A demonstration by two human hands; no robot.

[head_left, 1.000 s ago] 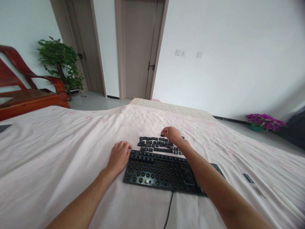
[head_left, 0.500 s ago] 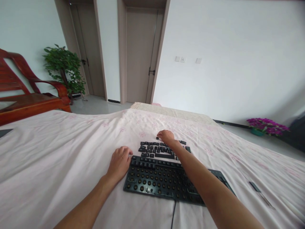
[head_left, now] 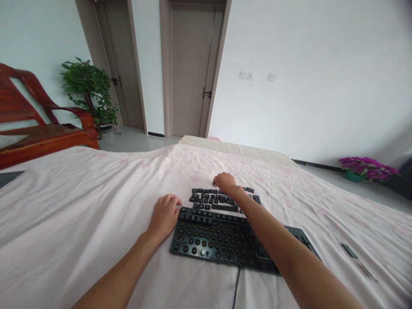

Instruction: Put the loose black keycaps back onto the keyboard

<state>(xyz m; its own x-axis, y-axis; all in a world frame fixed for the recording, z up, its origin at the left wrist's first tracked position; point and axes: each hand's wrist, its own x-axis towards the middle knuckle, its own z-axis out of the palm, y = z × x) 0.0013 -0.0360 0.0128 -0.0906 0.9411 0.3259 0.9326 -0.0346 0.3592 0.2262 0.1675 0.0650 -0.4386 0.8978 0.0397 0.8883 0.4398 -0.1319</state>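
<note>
A black keyboard [head_left: 222, 257] lies on the pink-flowered bed sheet, many of its keycaps off and round switch domes showing. My left hand [head_left: 165, 214] is at its upper left corner, fingers curled against the edge. Just beyond the keyboard, loose black keycaps are laid out in rows, with the long space bar [head_left: 224, 208] nearest. My right hand [head_left: 225, 182] reaches over the keyboard to the far side of these rows. Its fingers are pinched on a small dark keycap [head_left: 214, 183], mostly hidden. My right forearm covers part of the keyboard and some keycaps.
A thin tool with a dark handle [head_left: 349, 250] lies on the sheet at the right. The keyboard's cable [head_left: 236, 287] runs toward me. A dark flat object [head_left: 11, 178] lies at the left edge. Beyond are a wooden chair [head_left: 48, 141], plants and doors.
The view has shifted slightly. My right hand stays at the far keycap row; the keycap visible beneath its fingers earlier is now more covered. My left hand keeps its place at the keyboard corner.
</note>
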